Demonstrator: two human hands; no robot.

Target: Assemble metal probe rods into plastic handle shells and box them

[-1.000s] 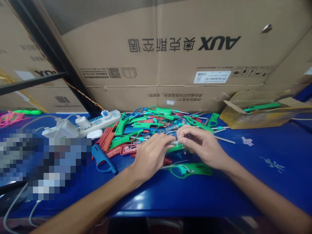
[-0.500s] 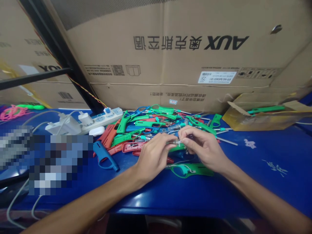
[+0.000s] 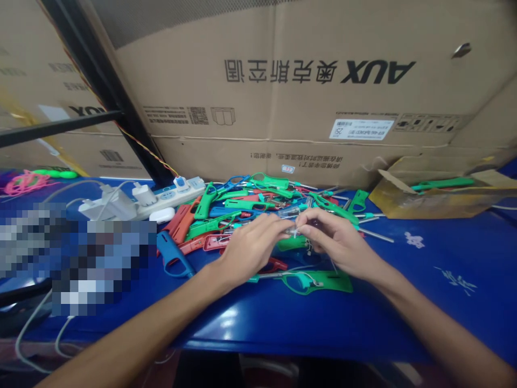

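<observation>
Head view: left hand (image 3: 250,248), one, over the near left part of the pile (image 3: 248,206) of coloured lighter-like handles and metal tubes; thumb and fingertips closed on a small clear part (image 3: 291,230). Right hand (image 3: 343,245), one, over the pile's near right part; thumb and forefinger pinched on the whitish end of the same part, further fingers curled round a dark shape too shaded to identify. The part sits between the two hands, above the near side of the pile; the fingertip grip probably suits its small size, and holding it from both ends likely steadies it. Green half-shell (image 3: 339,283), one, just in front of the pile, inner side up, a teal piece (image 3: 305,281) and pale wire lying in it; the upturned hollow seems to keep these exposed and within easy reach. Blue handle (image 3: 173,256), one, flat at the pile's left edge. Power strip (image 3: 167,200), one, left of the pile, its plugs upright in the sockets; white case (image 3: 161,215) between it and the pile. Open carton (image 3: 420,207), one, right of the pile, containing green pieces, its raised walls presumably keeping them together. Large cardboard box (image 3: 266,129), upright behind the pile, print inverted. Blue tabletop (image 3: 283,328), beneath the pile, supporting it.
</observation>
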